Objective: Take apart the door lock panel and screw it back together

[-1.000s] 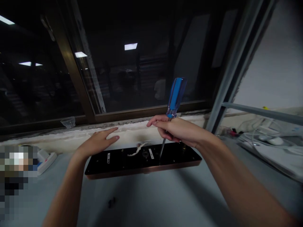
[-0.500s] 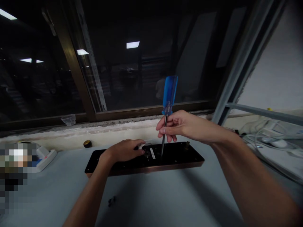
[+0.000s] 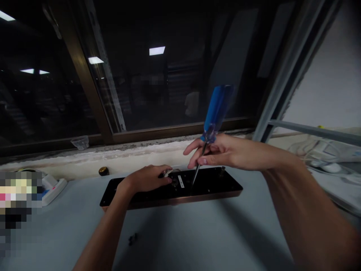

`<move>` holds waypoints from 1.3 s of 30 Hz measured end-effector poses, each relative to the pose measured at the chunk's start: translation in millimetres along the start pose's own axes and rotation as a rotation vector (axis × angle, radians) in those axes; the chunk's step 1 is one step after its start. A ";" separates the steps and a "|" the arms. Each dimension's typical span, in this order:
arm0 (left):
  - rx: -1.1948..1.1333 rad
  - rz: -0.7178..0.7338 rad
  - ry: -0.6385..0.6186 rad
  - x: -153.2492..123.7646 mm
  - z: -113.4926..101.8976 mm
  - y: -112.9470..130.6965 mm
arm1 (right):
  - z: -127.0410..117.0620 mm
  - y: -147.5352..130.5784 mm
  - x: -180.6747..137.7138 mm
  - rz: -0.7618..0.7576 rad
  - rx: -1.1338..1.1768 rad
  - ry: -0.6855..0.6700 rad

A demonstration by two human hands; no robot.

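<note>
A long black flat-topped case (image 3: 208, 184) with copper-coloured sides lies across the table, a white label (image 3: 181, 181) on its top. My left hand (image 3: 146, 180) rests over its left half, gripping it with the thumb on top and the fingers towards the far edge. A small white piece (image 3: 168, 173) shows between thumb and forefinger. In my right hand (image 3: 210, 152) is a screwdriver (image 3: 216, 113) with a blue handle, its shaft pinched between thumb and fingers. The screwdriver leans to the right, its tip down at the case top near the label.
Several small dark screws (image 3: 132, 238) lie on the table (image 3: 158, 241) in front. A brass-and-black knob (image 3: 103, 171) stands behind the case. At left is a white power strip (image 3: 55, 191); a clear cup (image 3: 80, 142) sits on the sill. Cables (image 3: 324, 158) crowd the right.
The screwdriver handle has tipped to the right, and my right hand has shifted slightly with it. My left hand and the case keep their places.
</note>
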State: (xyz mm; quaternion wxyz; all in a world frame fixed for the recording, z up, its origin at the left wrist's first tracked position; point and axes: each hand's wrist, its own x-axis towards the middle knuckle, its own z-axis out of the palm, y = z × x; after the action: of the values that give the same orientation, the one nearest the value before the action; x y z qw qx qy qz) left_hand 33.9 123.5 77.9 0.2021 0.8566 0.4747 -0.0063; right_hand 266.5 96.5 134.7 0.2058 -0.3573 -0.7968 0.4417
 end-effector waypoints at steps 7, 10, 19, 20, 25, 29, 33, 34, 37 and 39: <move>0.008 0.007 0.001 -1.8 -1.2 2.5 | 1.4 -2.1 -0.4 -0.037 -0.127 0.018; 0.010 -0.007 0.007 -2.4 -1.4 3.7 | 2.8 1.1 5.8 -0.062 -0.205 0.151; 0.023 0.006 0.018 -0.7 0.7 0.4 | 13.6 9.7 25.1 -0.022 -0.217 0.374; 0.024 0.009 0.022 -0.8 0.7 1.2 | 13.8 10.4 25.8 -0.036 -0.161 0.353; 0.049 0.033 0.071 -1.1 0.3 7.6 | 6.9 14.4 22.1 -0.076 0.064 0.116; 0.042 -0.004 0.043 -1.8 -0.4 8.3 | 0.3 16.0 16.4 -0.049 0.009 0.113; 0.037 -0.018 0.021 -2.7 -1.0 6.8 | 3.5 15.3 20.0 -0.004 -0.175 0.287; 0.038 -0.021 0.021 -2.8 -1.2 6.6 | 5.3 15.1 21.8 0.005 -0.234 0.329; 0.037 -0.039 0.013 -2.5 -1.3 6.4 | 10.1 14.9 25.7 -0.012 -0.309 0.401; 0.040 -0.046 0.003 -2.0 -1.3 6.1 | 10.9 14.6 24.9 -0.042 -0.214 0.342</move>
State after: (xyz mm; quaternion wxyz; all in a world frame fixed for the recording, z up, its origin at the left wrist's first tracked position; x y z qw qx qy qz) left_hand 37.5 119.4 81.6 0.1839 0.8494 0.4943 -0.0189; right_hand 248.7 114.3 116.9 0.3084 -0.4301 -0.7998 0.2831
